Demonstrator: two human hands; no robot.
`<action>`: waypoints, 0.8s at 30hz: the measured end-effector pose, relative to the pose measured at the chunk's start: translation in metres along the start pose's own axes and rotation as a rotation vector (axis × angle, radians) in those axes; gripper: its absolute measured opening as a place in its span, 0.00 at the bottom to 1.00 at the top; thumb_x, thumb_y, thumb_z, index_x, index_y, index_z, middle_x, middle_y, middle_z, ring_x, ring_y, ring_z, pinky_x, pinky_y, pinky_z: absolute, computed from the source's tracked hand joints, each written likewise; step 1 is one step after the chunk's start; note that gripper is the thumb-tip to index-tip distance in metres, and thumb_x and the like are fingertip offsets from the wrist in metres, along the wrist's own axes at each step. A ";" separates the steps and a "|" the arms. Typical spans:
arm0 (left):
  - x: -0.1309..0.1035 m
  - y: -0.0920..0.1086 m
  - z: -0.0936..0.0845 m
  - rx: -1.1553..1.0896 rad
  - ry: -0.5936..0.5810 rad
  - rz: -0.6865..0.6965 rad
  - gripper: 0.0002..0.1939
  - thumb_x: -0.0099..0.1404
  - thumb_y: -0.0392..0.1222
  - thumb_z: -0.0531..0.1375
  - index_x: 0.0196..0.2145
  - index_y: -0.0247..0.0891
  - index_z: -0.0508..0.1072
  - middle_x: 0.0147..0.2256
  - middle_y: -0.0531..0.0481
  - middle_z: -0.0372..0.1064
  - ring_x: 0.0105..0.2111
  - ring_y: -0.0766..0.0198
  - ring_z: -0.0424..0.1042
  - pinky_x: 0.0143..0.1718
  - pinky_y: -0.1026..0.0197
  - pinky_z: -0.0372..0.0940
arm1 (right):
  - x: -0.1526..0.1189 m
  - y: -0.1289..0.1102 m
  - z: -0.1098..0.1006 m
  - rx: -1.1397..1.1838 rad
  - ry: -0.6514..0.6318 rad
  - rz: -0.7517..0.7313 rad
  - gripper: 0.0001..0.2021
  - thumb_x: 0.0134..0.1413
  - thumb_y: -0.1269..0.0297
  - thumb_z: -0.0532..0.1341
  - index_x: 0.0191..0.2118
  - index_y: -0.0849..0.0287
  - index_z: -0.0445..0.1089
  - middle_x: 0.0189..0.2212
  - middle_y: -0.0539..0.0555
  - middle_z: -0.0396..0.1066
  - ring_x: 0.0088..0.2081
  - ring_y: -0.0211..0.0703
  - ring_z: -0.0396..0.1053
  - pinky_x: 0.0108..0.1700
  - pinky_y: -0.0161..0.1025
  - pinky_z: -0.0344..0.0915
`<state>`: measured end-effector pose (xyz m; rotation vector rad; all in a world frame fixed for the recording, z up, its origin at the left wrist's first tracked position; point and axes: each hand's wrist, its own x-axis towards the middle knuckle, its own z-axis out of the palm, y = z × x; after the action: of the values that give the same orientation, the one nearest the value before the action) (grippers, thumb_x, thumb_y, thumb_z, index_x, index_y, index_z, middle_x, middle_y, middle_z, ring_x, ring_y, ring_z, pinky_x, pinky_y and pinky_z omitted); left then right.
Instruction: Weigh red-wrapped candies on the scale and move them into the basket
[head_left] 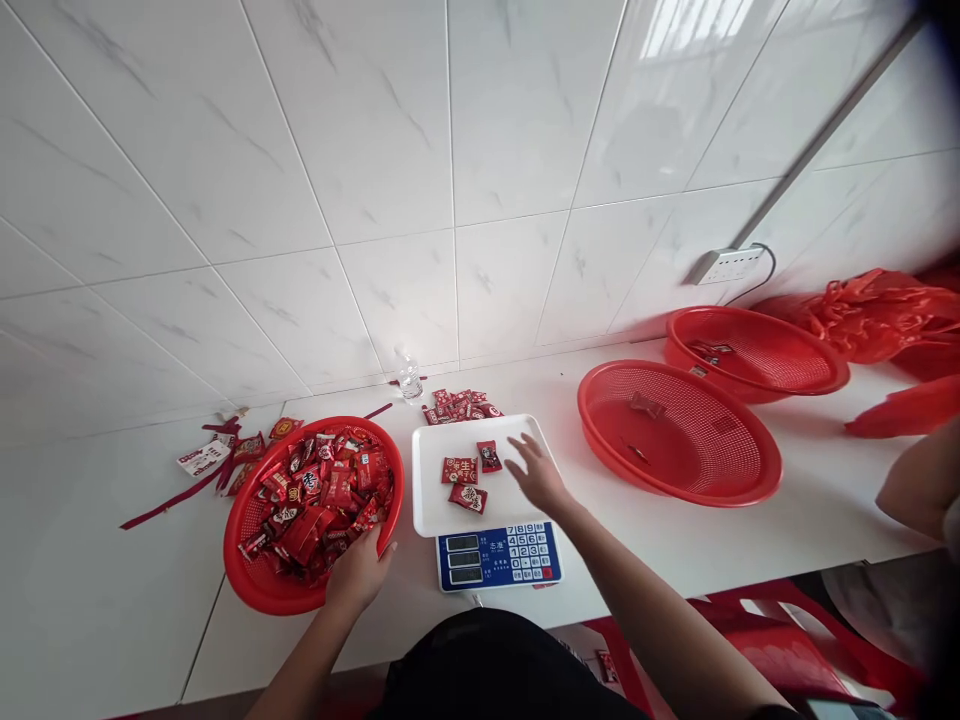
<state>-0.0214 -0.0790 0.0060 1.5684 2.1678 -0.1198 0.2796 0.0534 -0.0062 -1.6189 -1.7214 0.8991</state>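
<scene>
My left hand (360,572) grips the near right rim of a round red plastic basket (238,560), fingers over the edge and thumb outside. Many small wrapped candies (319,500) in red wrappers fill this basket. My right hand (537,476) is over the right side of a white scale tray (431,515), fingers spread and holding nothing. On the tray lie three red packets: a small dark-red candy (488,457) nearest my right fingers, a flat packet (459,470) and another candy (468,498). The scale's blue panel (499,556) has number keys and three small displays.
A pile of red candies (459,405) lies behind the tray, near a clear glass (409,375). Two red baskets (750,490) with few packets stand at right, before red plastic bags (892,315). Another person's arm (919,485) is at the right edge. A power strip (727,266) is on the wall.
</scene>
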 end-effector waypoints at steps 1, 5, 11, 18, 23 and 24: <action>0.000 0.000 0.000 0.005 0.007 0.004 0.23 0.63 0.50 0.46 0.52 0.38 0.62 0.50 0.41 0.66 0.47 0.52 0.67 0.42 0.55 0.60 | -0.002 -0.004 0.010 -0.131 -0.075 -0.060 0.22 0.51 0.61 0.57 0.54 0.51 0.62 0.61 0.56 0.51 0.60 0.54 0.50 0.57 0.53 0.53; -0.002 0.001 -0.001 0.013 0.001 0.007 0.22 0.63 0.48 0.46 0.51 0.38 0.63 0.48 0.41 0.67 0.46 0.52 0.68 0.41 0.55 0.60 | -0.006 -0.011 0.027 -0.477 -0.252 -0.198 0.22 0.56 0.64 0.53 0.57 0.48 0.56 0.61 0.53 0.50 0.62 0.52 0.43 0.59 0.52 0.47; -0.003 0.002 -0.003 0.023 -0.009 -0.017 0.23 0.63 0.48 0.46 0.53 0.38 0.61 0.49 0.41 0.66 0.46 0.52 0.67 0.42 0.54 0.60 | -0.011 -0.006 0.019 -0.505 -0.183 -0.201 0.17 0.55 0.67 0.52 0.51 0.51 0.64 0.49 0.57 0.65 0.52 0.50 0.59 0.52 0.47 0.55; -0.002 0.003 -0.003 0.030 -0.019 -0.014 0.23 0.63 0.47 0.46 0.53 0.38 0.61 0.51 0.40 0.65 0.47 0.52 0.67 0.42 0.55 0.59 | -0.021 -0.009 0.012 -0.401 -0.136 -0.135 0.10 0.53 0.62 0.54 0.39 0.52 0.70 0.41 0.54 0.68 0.45 0.47 0.64 0.46 0.42 0.59; -0.001 0.002 -0.003 0.029 -0.016 -0.012 0.22 0.63 0.47 0.46 0.53 0.38 0.61 0.49 0.40 0.66 0.47 0.52 0.67 0.43 0.55 0.59 | -0.021 -0.003 0.016 -0.285 -0.026 -0.074 0.06 0.48 0.68 0.56 0.31 0.55 0.70 0.36 0.51 0.65 0.31 0.37 0.66 0.34 0.34 0.62; -0.001 0.002 -0.002 0.029 -0.015 -0.010 0.22 0.63 0.47 0.45 0.53 0.38 0.61 0.49 0.40 0.66 0.47 0.52 0.67 0.42 0.55 0.59 | -0.019 0.001 0.012 -0.261 0.011 -0.064 0.06 0.47 0.68 0.56 0.30 0.55 0.69 0.35 0.50 0.65 0.30 0.36 0.66 0.34 0.33 0.62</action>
<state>-0.0205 -0.0785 0.0086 1.5675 2.1722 -0.1671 0.2718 0.0332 -0.0140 -1.7169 -1.9358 0.6551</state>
